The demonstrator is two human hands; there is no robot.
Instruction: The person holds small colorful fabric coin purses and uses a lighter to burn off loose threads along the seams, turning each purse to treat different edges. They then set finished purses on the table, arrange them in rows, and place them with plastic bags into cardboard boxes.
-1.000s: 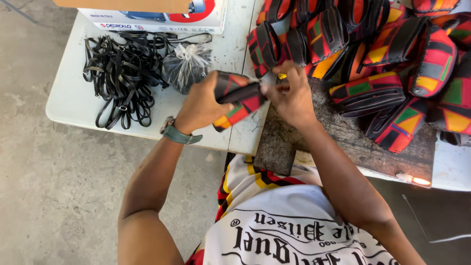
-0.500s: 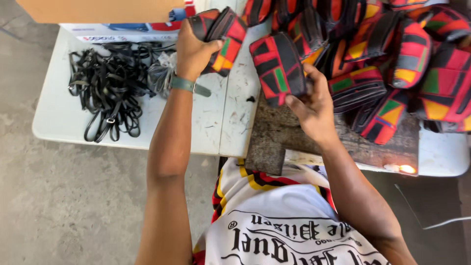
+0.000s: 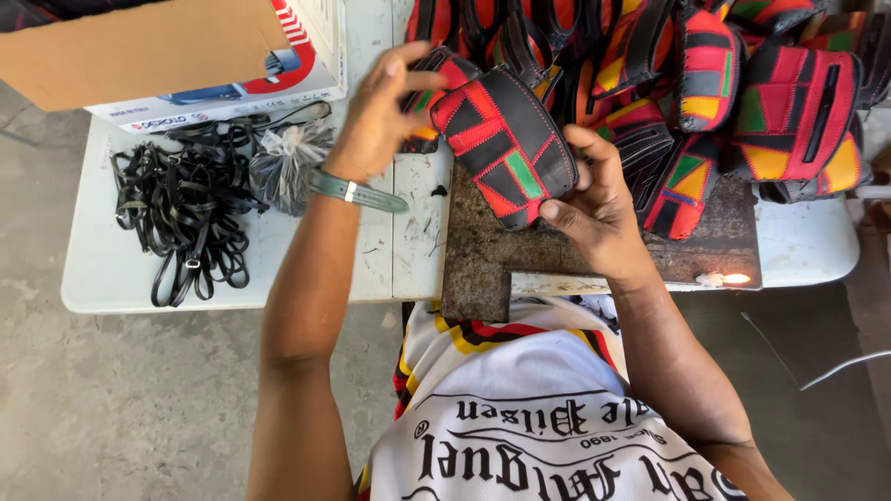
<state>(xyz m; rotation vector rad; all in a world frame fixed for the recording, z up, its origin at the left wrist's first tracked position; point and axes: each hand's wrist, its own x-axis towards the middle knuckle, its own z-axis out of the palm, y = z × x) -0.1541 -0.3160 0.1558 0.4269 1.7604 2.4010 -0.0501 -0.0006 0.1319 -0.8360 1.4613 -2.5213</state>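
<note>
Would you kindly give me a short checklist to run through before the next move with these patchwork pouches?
1. Right hand grips the patchwork pouch: ok.
2. Left hand rests on a second pouch at the pile's edge: ok; grip cannot tell.
3. Dark work board bare in front of the person: ok.
4. Pouch pile stable on the table: cannot tell.
5. Black straps lie apart from both hands: ok.

One package shows: a cardboard box [image 3: 186,56] at about eleven o'clock, standing on the far left part of the white table [image 3: 306,269]. Its open flap is plain brown card. The side facing the camera is white, printed with a blue shape and red curved stripes, with a narrow printed strip along its lower edge.
</note>
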